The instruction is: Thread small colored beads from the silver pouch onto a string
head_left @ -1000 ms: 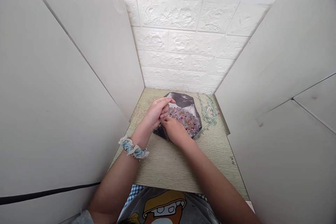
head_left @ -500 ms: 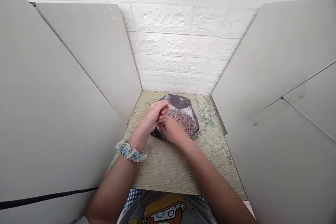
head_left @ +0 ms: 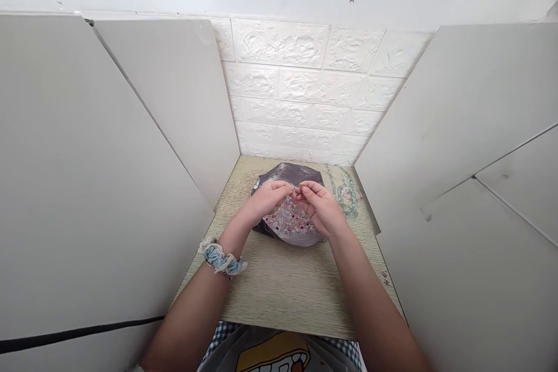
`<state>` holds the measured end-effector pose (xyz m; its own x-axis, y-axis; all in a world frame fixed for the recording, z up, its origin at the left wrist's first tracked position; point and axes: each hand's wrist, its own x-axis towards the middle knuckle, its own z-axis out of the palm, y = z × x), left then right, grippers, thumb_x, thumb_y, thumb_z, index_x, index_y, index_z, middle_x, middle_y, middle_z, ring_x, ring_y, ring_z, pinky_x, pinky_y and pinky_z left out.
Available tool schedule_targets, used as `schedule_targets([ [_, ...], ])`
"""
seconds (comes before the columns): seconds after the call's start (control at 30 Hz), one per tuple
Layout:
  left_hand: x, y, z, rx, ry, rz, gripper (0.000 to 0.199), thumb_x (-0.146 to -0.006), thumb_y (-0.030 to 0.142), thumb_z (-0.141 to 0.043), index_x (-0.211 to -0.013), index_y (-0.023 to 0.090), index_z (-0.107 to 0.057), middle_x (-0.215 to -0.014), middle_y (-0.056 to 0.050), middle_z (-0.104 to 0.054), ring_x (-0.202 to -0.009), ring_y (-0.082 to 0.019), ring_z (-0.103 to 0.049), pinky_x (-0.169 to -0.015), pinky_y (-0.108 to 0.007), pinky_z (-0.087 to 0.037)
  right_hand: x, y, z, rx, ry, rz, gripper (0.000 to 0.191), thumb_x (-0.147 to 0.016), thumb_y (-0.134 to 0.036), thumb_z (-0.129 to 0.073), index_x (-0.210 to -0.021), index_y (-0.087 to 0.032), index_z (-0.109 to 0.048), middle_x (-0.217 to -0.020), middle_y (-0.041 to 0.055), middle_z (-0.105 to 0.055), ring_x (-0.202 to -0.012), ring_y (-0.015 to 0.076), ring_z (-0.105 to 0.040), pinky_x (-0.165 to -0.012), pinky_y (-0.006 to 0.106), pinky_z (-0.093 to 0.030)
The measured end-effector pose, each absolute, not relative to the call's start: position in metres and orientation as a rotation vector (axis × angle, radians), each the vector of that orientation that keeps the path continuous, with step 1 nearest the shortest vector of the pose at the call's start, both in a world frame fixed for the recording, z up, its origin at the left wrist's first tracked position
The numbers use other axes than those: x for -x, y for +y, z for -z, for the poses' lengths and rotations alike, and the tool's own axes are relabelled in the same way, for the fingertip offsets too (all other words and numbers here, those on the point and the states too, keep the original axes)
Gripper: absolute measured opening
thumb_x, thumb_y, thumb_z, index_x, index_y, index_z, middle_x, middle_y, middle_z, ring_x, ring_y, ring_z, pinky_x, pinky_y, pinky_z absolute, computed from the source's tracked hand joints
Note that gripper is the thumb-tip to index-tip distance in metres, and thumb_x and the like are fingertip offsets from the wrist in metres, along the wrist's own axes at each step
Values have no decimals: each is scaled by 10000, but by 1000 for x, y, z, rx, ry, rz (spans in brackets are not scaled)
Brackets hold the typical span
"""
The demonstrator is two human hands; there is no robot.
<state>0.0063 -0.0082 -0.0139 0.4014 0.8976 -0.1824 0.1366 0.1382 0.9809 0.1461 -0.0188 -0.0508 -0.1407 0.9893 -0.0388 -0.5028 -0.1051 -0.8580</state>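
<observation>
An opened dark bag with a silvery lining (head_left: 300, 173) lies on the wooden tabletop (head_left: 288, 285). Many small pink, white and red beads (head_left: 290, 220) fill its middle. Above them my left hand (head_left: 272, 196) pinches, thumb against fingers, a scrunchie (head_left: 224, 258) round its wrist. My right hand (head_left: 320, 203) meets it fingertip to fingertip, also pinched. Something tiny sits between the fingertips, too small to name. Strands of pale green beads (head_left: 346, 195) lie just right of the bag.
Grey-white panels (head_left: 174, 81) rise on the left and on the right (head_left: 444, 128) of the narrow table. White brick-patterned wall (head_left: 283, 81) closes off the back. A few small shiny bits (head_left: 385, 278) rest near the table's right edge.
My right hand has come up from the bag's near left side and moved right, fingertips now meeting the left hand's. More of the beads show. The view has tilted slightly.
</observation>
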Motion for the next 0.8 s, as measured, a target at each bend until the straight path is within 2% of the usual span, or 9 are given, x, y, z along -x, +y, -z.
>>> schedule_targets([
  [0.33,-7,-11,11,-1566,1040,-684,211,-712,325,-446,-621,148,-516,-435,67,-283,-389,-44,-234,-406,-189,-190,-146,-17,56,769,-827,-1569,149,-638,-280,-644,-748,-189,-599,-679,-23,-596,-640,67,-546,-702,224,-462],
  [0.8,-6,-10,13,-1609,1080,-693,204,-721,311,-424,-616,151,-497,-453,61,-295,-396,-45,-247,-407,-187,-194,-146,-18,57,762,-849,-1575,126,-650,-268,-638,-748,-198,-599,-699,-26,-606,-664,67,-553,-729,230,-460],
])
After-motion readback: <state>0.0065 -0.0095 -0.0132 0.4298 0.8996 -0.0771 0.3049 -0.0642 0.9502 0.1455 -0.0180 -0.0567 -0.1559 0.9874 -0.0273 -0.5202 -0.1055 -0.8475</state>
